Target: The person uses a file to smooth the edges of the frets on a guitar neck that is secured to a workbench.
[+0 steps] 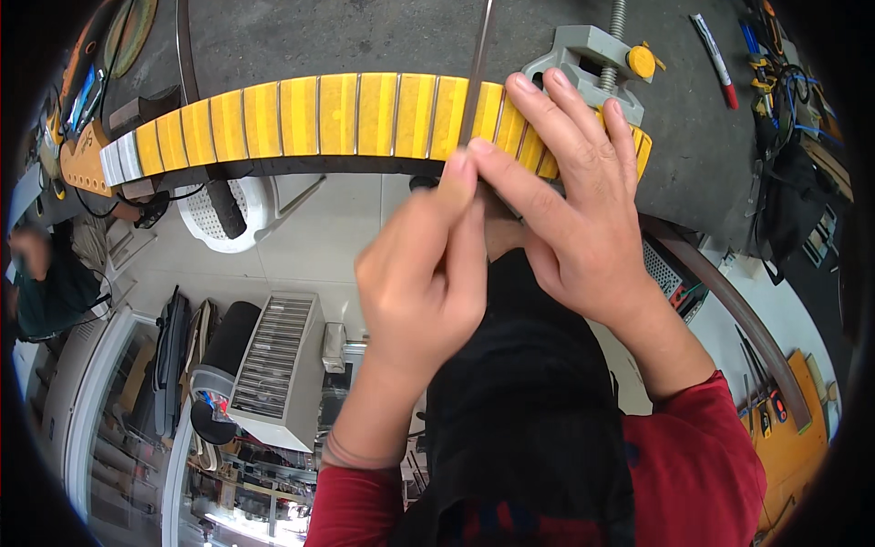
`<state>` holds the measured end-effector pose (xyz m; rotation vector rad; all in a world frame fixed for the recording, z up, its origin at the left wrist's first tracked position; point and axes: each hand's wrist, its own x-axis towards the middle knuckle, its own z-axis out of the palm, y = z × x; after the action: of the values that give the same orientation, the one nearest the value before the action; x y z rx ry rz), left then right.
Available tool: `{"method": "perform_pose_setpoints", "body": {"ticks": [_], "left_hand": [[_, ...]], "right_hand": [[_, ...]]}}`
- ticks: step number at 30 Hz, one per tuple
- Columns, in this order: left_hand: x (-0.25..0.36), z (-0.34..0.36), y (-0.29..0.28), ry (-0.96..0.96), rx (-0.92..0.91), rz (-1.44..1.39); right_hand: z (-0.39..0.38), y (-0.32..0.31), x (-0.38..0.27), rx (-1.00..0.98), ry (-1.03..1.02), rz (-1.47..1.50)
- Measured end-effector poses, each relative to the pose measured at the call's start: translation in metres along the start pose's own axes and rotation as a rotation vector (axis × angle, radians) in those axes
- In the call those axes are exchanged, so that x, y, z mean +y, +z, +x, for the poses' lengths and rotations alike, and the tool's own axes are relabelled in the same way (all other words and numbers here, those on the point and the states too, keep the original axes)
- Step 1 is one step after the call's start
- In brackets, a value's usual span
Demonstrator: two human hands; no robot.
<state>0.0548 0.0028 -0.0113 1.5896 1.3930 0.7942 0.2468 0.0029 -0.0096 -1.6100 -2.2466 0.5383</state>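
- While the guitar neck [337, 114] lies along the bench [392, 36] edge, the curled left hand [424, 264] grips a metal bar [478, 82] across it.
- The right hand [588, 196] spreads open over the neck's right portion.
- Dark script marks its headstock [82, 164].

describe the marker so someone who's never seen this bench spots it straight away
Find the dark grey workbench across the top of the picture, then the grey clamp just beyond the right hand. The marker lies to the clamp's right, left of the cluttered tools at the edge. Its slim white barrel with one bright red end sets it apart.
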Motion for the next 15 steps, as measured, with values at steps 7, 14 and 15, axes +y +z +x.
{"method": "perform_pose_setpoints", "body": {"ticks": [7,14,15], "left_hand": [[-0.017,-0.071,-0.007,0.06,0.048,-0.004],[-0.01,-0.016,0.002,0.08,0.047,0.012],[-0.013,-0.03,0.0,0.097,0.022,0.071]], "right_hand": [[-0.001,-0.001,0.002,0.003,0.007,-0.024],[-0.001,0.001,0.001,0.012,0.006,-0.009],[-0.002,0.001,0.002,0.013,0.005,-0.024]]}}
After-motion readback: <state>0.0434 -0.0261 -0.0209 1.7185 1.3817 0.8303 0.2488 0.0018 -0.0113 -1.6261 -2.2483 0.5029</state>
